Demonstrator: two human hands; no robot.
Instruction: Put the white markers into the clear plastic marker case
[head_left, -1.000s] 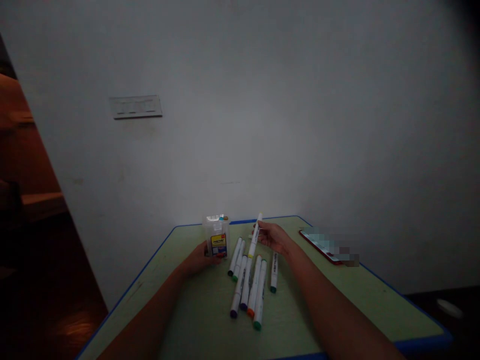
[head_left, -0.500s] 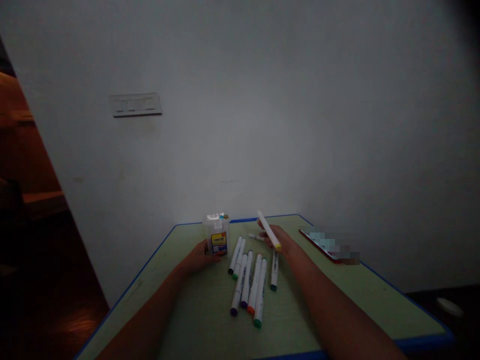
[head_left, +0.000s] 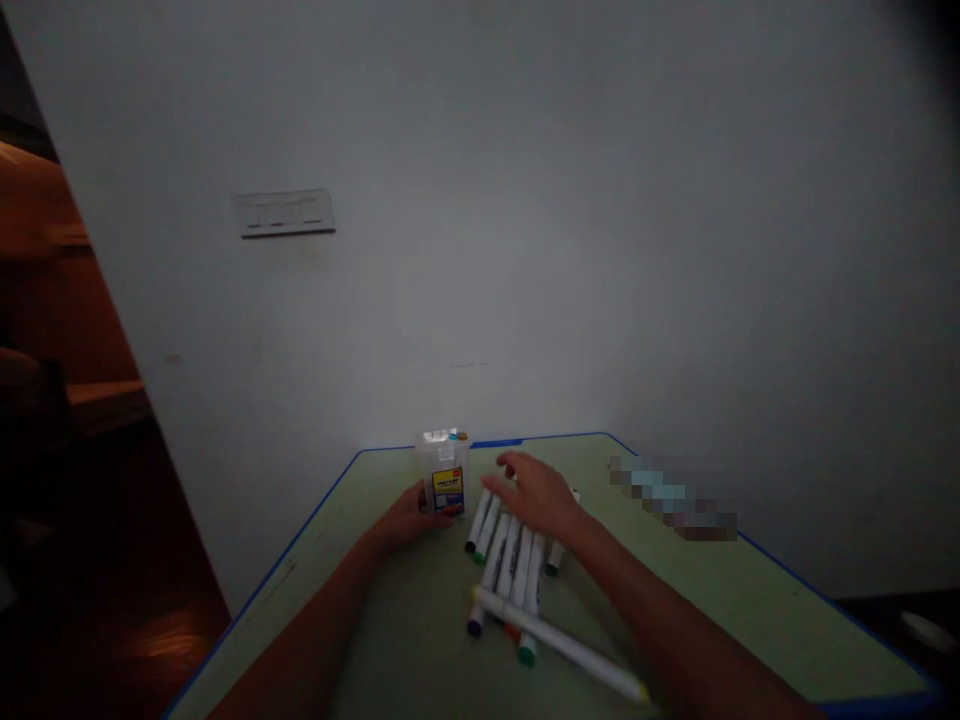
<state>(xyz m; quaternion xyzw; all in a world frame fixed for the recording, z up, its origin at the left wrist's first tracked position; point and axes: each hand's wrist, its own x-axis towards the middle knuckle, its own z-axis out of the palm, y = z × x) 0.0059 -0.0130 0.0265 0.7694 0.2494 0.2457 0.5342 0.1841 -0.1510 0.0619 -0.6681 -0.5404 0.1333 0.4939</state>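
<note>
A clear plastic marker box (head_left: 444, 465) with a yellow and blue label stands upright towards the back of the table, two pens inside near its top. My left hand (head_left: 409, 520) is wrapped round its lower part. Several white markers (head_left: 495, 565) with dark, green and orange ends lie side by side in the middle. Over their far ends is my right hand (head_left: 536, 490), fingers apart and holding nothing. A white marker with yellow ends (head_left: 562, 645) lies slantwise across the near ends of the others, slightly blurred.
The green table (head_left: 322, 600) has a blue edge and meets a grey wall (head_left: 525, 250). A pixelated flat object (head_left: 675, 502) lies at the table's right side. A switch plate (head_left: 286, 213) is on the wall; a dark, reddish area shows at the far left.
My right hand has let go of the yellow-ended marker and moved over the pile's far ends. That marker now lies nearer, across the others. My left hand still holds the box.
</note>
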